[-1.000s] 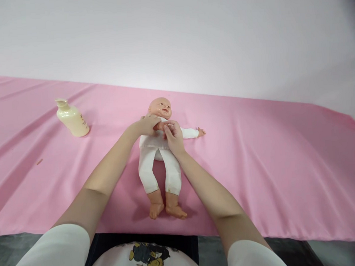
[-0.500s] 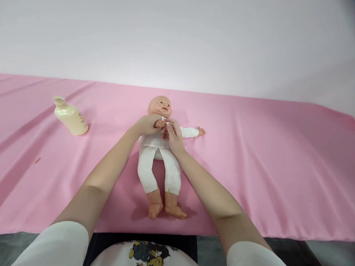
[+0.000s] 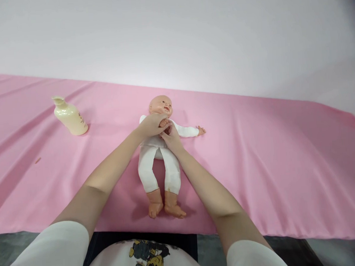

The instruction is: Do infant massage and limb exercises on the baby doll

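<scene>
The baby doll [image 3: 159,150] was laid on its back near the middle of the pink sheet [image 3: 272,163], head away from the person, feet toward the front edge. The left hand [image 3: 151,124] was closed round the doll's small hand [image 3: 164,123], which was held up over the chest just under the chin. The right hand [image 3: 172,138] was laid on the chest w/ fingers curled in narrow, tips touching the same small hand; whether anything was pinched there could not be told. Vs. 0.5 s earlier, both hands were found shifted a bit up toward the chin and pressed closer together, and the doll's shoulder on the left was left more exposed. The doll's other arm [image 3: 189,131] was kept stretched out to the right. The cream bottle [image 3: 70,116] was unchanged, tilted, well apart on the left.
</scene>
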Action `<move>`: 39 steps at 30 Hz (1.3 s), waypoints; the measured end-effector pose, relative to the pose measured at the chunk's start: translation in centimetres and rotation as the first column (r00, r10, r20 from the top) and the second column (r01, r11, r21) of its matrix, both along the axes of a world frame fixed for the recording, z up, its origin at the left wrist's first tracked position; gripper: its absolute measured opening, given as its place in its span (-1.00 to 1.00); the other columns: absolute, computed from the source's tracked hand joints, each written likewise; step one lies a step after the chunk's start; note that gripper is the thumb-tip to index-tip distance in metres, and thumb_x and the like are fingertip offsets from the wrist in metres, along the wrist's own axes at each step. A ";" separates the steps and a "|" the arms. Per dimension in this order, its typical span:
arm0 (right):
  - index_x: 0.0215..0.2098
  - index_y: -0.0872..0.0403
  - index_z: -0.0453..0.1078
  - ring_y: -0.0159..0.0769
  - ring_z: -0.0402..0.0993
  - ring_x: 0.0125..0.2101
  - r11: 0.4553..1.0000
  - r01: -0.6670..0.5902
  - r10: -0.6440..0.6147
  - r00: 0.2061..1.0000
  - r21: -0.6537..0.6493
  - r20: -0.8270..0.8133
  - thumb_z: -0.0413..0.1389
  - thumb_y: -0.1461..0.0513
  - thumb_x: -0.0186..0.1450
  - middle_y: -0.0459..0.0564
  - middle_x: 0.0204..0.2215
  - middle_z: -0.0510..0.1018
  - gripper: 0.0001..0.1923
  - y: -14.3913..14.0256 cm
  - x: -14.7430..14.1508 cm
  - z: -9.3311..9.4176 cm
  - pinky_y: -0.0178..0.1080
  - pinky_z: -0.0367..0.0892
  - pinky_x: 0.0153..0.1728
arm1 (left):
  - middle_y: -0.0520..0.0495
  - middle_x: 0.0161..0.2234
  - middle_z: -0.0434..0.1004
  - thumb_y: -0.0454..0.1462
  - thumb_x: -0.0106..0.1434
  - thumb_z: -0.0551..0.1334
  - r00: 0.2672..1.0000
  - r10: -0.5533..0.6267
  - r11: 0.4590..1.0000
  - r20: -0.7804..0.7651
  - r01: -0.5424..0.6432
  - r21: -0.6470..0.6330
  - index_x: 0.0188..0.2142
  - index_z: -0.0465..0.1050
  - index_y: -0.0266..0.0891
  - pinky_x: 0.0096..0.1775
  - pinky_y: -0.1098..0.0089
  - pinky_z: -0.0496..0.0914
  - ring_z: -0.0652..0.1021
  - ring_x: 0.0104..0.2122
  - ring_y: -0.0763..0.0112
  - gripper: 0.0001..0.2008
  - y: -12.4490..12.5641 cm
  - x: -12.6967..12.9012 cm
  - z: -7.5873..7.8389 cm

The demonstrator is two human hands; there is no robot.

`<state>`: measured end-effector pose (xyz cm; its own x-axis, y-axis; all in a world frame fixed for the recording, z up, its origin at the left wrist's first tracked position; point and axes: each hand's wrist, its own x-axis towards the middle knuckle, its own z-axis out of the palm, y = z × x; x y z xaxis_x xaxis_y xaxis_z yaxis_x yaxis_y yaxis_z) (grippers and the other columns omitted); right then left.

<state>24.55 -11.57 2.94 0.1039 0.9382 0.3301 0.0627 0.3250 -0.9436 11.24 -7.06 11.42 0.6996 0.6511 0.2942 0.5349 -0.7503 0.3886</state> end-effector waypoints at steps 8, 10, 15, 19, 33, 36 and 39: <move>-0.26 -0.02 0.29 -0.26 0.40 -0.39 0.998 0.024 -0.022 0.999 -0.050 0.044 0.22 0.13 0.17 -0.12 -0.42 0.45 -0.77 0.0 0.1 0.0 -0.15 0.40 -0.30 | -0.18 -0.05 0.60 -0.42 0.36 -0.01 0.987 -0.156 0.976 -0.034 0.159 0.147 -0.06 0.51 -0.24 -0.02 0.26 0.33 0.52 -0.01 0.18 -0.65 0.2 1.1 -1.0; -0.39 -0.01 0.28 -0.28 0.34 -0.44 0.998 0.026 -0.021 0.994 -0.053 0.107 0.19 0.18 0.15 -0.13 -0.49 0.40 -0.85 -0.1 0.2 0.3 -0.17 0.34 -0.35 | -0.19 -0.05 0.60 -0.42 0.36 0.00 0.976 -0.214 0.960 -0.029 0.215 0.179 -0.04 0.53 -0.23 0.05 0.22 0.32 0.51 0.01 0.18 -0.64 0.3 1.3 -1.4; -0.35 -0.01 0.23 -0.28 0.34 -0.34 0.999 0.038 -0.038 0.988 0.000 0.151 0.15 0.23 0.17 -0.11 -0.42 0.43 -0.86 -0.6 0.4 1.1 -0.20 0.32 -0.28 | -0.18 0.14 0.49 -0.22 0.39 0.13 0.962 -0.268 0.946 0.050 0.253 0.203 -0.01 0.56 -0.14 0.23 0.04 0.20 0.40 0.18 0.05 -0.72 0.5 1.3 -1.8; -0.34 -0.02 0.18 -0.29 0.30 -0.37 0.996 0.087 -0.086 0.979 0.003 0.185 0.16 0.15 0.22 -0.12 -0.44 0.38 -0.80 -0.6 0.3 1.3 -0.20 0.29 -0.30 | -0.20 0.18 0.48 -0.08 0.36 0.19 0.947 -0.317 0.947 0.050 0.313 0.078 0.09 0.50 -0.14 0.22 0.07 0.23 0.43 0.19 0.05 -0.62 0.7 0.9 -1.2; 0.04 -0.06 0.28 -0.37 0.27 -0.56 0.996 0.084 -0.084 0.995 -0.010 -0.045 0.18 -0.06 0.29 -0.20 -0.51 0.34 -0.54 -0.9 0.1 0.7 -0.26 0.26 -0.49 | -0.06 -0.21 0.61 -0.35 0.20 0.19 0.983 -0.148 0.979 0.112 0.162 -0.126 -0.11 0.49 -0.22 -0.22 0.40 0.38 0.56 -0.24 0.35 -0.74 1.8 -1.9 1.3; -0.01 -0.07 0.29 -0.37 0.29 -0.56 0.998 0.062 -0.063 0.997 -0.009 -0.042 0.19 -0.06 0.29 -0.20 -0.52 0.35 -0.59 -0.8 0.2 0.6 -0.25 0.28 -0.50 | -0.01 -0.31 0.56 -0.29 0.28 0.18 0.962 -0.083 0.992 0.261 0.105 -0.072 -0.20 0.46 -0.22 -0.23 0.41 0.37 0.53 -0.30 0.40 -0.88 1.5 -1.4 1.2; -0.03 -0.07 0.28 -0.37 0.29 -0.55 1.000 0.018 -0.018 1.000 -0.007 -0.007 0.19 -0.06 0.30 -0.20 -0.51 0.35 -0.61 -0.7 0.2 0.4 -0.24 0.29 -0.47 | 0.05 -0.49 0.41 -0.21 0.31 0.22 0.965 -0.062 0.997 0.255 0.071 -0.026 -0.43 0.36 -0.22 -0.32 0.41 0.32 0.44 -0.43 0.44 -0.80 1.2 -1.1 1.0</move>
<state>24.79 -12.29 3.37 0.1234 0.9384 0.3228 0.0623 0.3173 -0.9463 10.12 -5.81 12.42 0.6470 0.6188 0.4455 0.3648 -0.7643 0.5318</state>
